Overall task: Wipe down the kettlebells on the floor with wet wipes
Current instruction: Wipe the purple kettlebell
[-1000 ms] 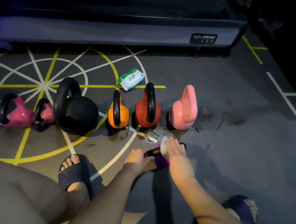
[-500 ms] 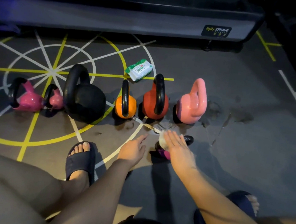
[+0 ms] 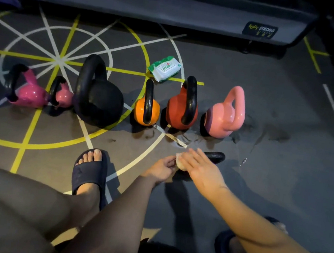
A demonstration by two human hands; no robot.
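One grey floor (image 3: 266,99) with yellow and white lines carries a machine base (image 3: 133,4) labelled "BODY STRONG". Six kettlebells stand in a row: one black kettlebell (image 3: 101,103), one red kettlebell (image 3: 176,111), one pale pink kettlebell (image 3: 219,121), two magenta kettlebells (image 3: 29,94), one orange kettlebell (image 3: 139,110). A seventh kettlebell (image 3: 215,156) lies nearest. The right hand (image 3: 200,168) presses one wet wipe (image 3: 179,164) flat onto it. The left hand (image 3: 161,169) curls alongside, its grip unclear. One wipes packet (image 3: 164,68) has unreadable print.

"BODY STRONG" on equipment base label (image 3: 260,30)

Nearest kettlebell (image 3: 215,157) mostly hidden under right hand (image 3: 202,170), wipe (image 3: 179,165) largely covered, wipes pack (image 3: 165,68) lettering unreadable
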